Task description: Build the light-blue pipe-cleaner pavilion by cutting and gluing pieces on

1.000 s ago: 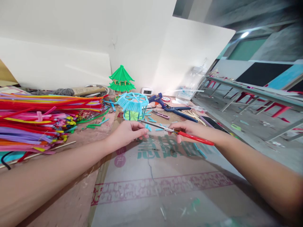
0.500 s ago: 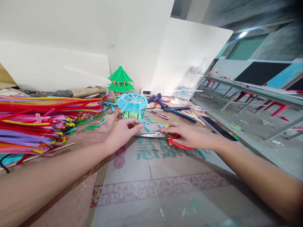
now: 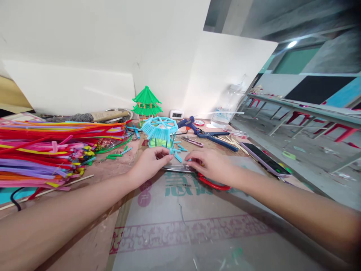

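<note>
My left hand (image 3: 150, 162) pinches a short light-blue strip (image 3: 172, 151) at its fingertips, just in front of a light-blue pavilion model (image 3: 159, 130). My right hand (image 3: 210, 165) hovers low over red-handled scissors (image 3: 212, 184) that lie flat on the clear mat (image 3: 197, 214), blades pointing left under both hands. Its fingers curl down near small blue offcuts (image 3: 178, 158). Whether they touch the scissors is hidden.
A big pile of coloured pipe cleaners (image 3: 56, 145) fills the left. A green pavilion model (image 3: 146, 101), small clock (image 3: 176, 114), blue glue gun (image 3: 187, 122), blue-handled cutters (image 3: 218, 138) and small snips (image 3: 191, 141) stand behind. A phone (image 3: 265, 158) lies at right, a wooden skewer (image 3: 47, 190) at left.
My right hand lowered the scissors from cutting height onto the mat and let go. My left hand moved forward toward the blue model with the strip.
</note>
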{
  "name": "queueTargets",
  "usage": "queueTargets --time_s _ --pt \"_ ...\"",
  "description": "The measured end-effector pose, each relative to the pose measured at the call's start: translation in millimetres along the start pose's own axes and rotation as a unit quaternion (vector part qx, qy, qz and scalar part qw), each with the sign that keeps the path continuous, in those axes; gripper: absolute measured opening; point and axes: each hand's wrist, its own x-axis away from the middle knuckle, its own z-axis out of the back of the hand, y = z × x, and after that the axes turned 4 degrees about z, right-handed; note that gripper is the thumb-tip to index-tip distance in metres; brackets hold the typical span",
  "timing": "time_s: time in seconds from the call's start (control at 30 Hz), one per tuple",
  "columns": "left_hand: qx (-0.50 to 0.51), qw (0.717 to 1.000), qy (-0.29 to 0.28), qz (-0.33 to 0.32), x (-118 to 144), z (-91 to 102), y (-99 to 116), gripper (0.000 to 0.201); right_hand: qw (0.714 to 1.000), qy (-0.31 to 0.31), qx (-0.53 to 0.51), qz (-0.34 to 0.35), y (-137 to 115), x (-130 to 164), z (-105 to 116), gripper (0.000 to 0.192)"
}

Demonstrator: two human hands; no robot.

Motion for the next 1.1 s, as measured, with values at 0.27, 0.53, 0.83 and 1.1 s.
queueTargets --time_s 0.27,0.53,0.83,1.1 --pt "0.065 0.997 -0.029 0.032 -1 -1.3 -1 0.020 0.995 0.011 0.104 -0.006 3 -51 -8 0.028" --pt "0.071 0.997 -0.022 0.024 -4 -1.2 -3 0.022 0.990 -0.010 0.139 -0.006 8 -58 -18 0.021" --pt "0.013 1.000 -0.005 -0.006 -2 -0.4 -2 0.023 0.980 0.105 -0.164 -0.047 0 -31 -10 0.008" --pt "0.005 0.999 -0.027 -0.016 -3 0.6 -4 0.022 0.844 0.119 -0.511 -0.113 -15 -36 -34 0.020"
